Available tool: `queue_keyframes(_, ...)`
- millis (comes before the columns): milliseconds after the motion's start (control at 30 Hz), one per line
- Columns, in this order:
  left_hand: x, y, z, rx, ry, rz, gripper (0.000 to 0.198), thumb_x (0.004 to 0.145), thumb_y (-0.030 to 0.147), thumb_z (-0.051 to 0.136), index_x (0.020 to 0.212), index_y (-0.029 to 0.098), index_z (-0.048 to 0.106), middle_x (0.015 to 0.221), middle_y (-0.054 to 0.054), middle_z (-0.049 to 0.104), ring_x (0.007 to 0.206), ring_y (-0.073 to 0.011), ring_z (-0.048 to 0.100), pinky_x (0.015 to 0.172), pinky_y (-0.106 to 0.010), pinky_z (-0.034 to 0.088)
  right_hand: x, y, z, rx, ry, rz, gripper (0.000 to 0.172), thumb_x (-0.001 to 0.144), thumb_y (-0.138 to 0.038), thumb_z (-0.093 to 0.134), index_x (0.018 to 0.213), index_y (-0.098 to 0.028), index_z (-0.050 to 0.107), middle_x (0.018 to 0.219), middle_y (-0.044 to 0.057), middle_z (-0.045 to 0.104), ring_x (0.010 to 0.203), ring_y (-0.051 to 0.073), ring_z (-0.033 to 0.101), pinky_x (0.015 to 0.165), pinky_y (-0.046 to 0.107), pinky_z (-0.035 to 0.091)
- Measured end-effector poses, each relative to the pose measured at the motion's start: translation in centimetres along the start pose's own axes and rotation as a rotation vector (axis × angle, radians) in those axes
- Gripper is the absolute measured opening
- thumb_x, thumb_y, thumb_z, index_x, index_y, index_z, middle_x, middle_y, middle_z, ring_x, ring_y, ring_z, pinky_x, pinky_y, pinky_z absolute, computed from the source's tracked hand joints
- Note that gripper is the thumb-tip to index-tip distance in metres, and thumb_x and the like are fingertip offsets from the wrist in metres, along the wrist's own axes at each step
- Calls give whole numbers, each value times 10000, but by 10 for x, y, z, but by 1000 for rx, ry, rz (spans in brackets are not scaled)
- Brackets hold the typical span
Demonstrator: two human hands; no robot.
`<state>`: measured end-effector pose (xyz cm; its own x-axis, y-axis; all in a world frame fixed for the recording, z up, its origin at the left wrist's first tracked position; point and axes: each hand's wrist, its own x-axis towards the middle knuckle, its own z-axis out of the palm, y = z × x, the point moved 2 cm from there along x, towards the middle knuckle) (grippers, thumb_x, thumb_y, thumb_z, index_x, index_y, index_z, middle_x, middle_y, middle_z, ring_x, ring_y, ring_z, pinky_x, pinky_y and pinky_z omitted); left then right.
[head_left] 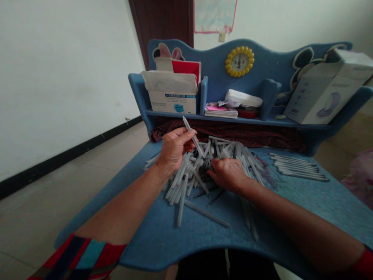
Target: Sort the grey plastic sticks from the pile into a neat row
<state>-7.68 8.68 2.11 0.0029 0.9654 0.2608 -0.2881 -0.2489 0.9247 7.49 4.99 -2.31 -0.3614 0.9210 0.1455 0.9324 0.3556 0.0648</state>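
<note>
My left hand (175,149) pinches a clear white pen barrel (188,125) between thumb and fingers, its tip pointing up and to the left. The barrel is tilted above a heap of similar loose pen barrels (177,190). To its right, my right hand (230,173) reaches down with curled fingers into small black parts (206,171) amid the heap. Its fingertips are partly hidden, and what they grip does not show. Thin dark refills (216,197) lie just below that hand. A single barrel (207,214) lies slantwise nearer the desk's front edge.
A row of pens (297,167) lies on the right of the blue desk (151,241). Behind the heap, a shelf holds a mask box (173,99), a notepad stack (221,112) and a large white box (323,93). Dark checked cloth (262,139) is bunched under the shelf.
</note>
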Motion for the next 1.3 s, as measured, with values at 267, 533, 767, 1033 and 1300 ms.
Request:
queue_keyframes(267,2,1,-2,38,-1,-4,195,660,299,684,709,120,626,625,-24,634,478,-73,514,398,-160,317,2,12,-3,237,138,99,265,831,-356,444,927,-200,636,721,66,688,710,221,656,616,281,425)
queue_keyframes(533,-2,0,-2,228,-203,-52,250,752,370,630,756,120,616,756,-65,677,617,-142,616,531,-230,473,12,40,-2,1131,298,71,214,724,-370,626,760,-173,552,604,-8,607,493,122,576,449,211,395)
queue_keyframes(767,-9,3,4,835,-410,313,250,828,338,560,935,156,694,867,-24,703,788,-161,640,724,-243,492,16,52,-11,1605,309,30,330,540,-333,800,698,-150,575,502,-48,569,384,87,511,390,204,409)
queue_keyframes(1033,-7,2,2,1110,-512,590,260,874,294,501,1013,174,685,950,-40,707,870,-160,650,796,-234,484,17,62,-12,1740,350,74,296,537,-288,811,734,-136,649,526,-38,583,406,68,486,397,199,385)
queue_keyframes(1300,-7,-4,0,1229,-551,670,284,895,299,459,1028,172,674,945,-57,712,857,-173,661,780,-253,490,16,60,-10,1698,341,67,261,551,-271,805,737,-134,682,556,-25,607,417,70,493,405,211,403)
